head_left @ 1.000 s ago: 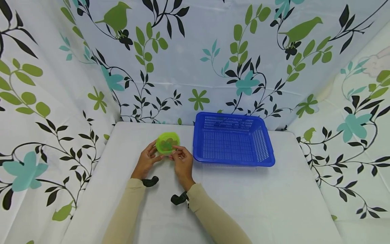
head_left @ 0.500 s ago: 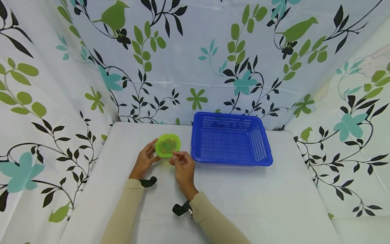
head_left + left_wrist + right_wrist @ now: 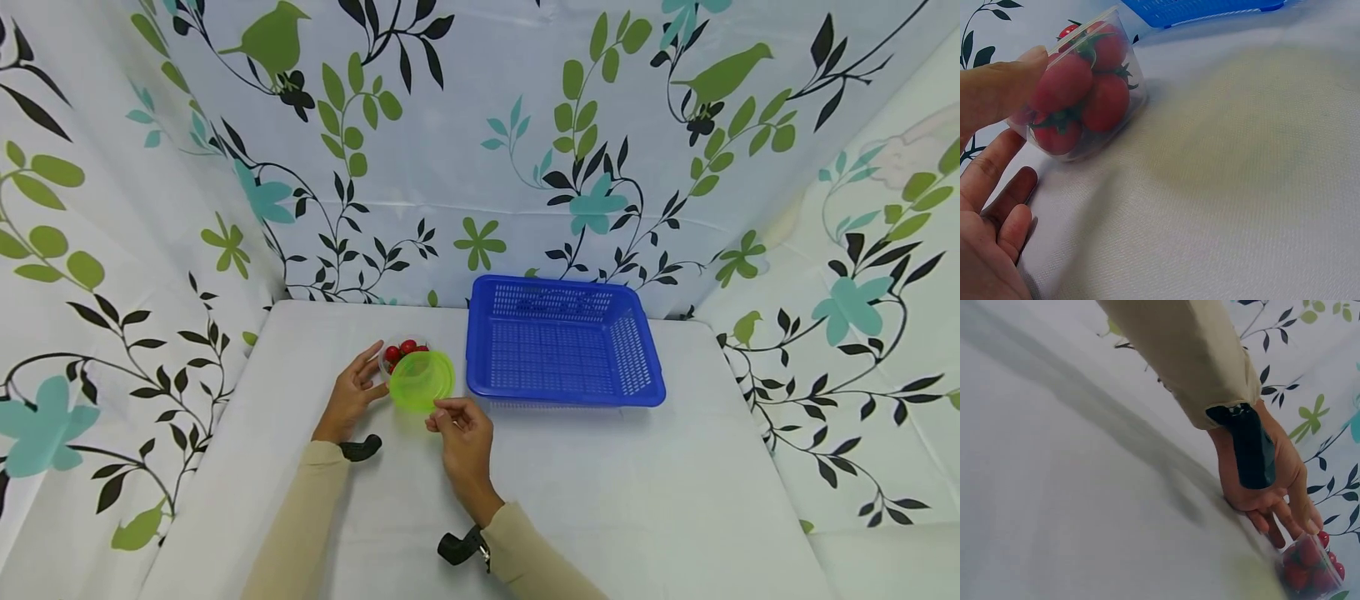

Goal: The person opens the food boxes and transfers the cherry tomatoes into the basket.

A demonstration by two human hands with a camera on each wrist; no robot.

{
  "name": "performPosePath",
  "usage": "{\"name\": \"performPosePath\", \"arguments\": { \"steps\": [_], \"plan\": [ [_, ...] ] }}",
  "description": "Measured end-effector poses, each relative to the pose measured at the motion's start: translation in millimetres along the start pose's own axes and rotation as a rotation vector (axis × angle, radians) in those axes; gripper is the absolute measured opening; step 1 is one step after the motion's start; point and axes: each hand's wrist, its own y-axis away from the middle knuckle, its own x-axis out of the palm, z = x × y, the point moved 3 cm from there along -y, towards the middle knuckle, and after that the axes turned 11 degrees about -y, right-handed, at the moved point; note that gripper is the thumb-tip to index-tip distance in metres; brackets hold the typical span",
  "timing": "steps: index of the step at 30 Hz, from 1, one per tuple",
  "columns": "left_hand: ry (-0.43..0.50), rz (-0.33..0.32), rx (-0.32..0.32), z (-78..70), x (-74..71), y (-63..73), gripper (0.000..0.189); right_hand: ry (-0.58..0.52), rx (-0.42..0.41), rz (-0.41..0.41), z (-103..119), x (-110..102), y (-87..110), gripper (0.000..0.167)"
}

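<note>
A clear plastic container point(image 3: 1139, 94) of red cherry tomatoes point(image 3: 407, 347) with green stems stands on the white table, left of its middle. My left hand point(image 3: 351, 400) grips its left side, thumb at the rim and fingers low on the outer side, as the left wrist view shows point(image 3: 997, 94). The bright yellow-green lid point(image 3: 422, 383) is off the container, tilted in front of it and covering part of it in the head view. By its lower right edge, my right hand point(image 3: 468, 446) pinches the lid between thumb and forefinger. In the right wrist view, my right hand is out of sight.
A blue perforated plastic basket point(image 3: 566, 393) stands to the right of the container at the table's back. White cloth covers the table point(image 3: 645, 500). Curtains point(image 3: 480, 167) printed with leaves and birds hang behind and on both sides.
The lid has come off the container, moving toward me and slightly right with my right hand, baring the tomatoes. My left hand has stayed at the container's side.
</note>
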Motion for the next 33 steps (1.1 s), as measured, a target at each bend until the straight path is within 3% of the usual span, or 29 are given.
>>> {"name": "performPosePath", "arguments": {
  "steps": [14,33],
  "plan": [
    [0.007,0.006,0.011,-1.9,-0.4,1.3,0.085,0.017,0.033,-0.001,-16.0,-26.5,26.2,0.012],
    [0.003,0.001,0.014,-0.2,2.4,0.7,0.084,0.039,0.110,-0.015,-38.9,-43.0,31.9,0.014]
  ]
}}
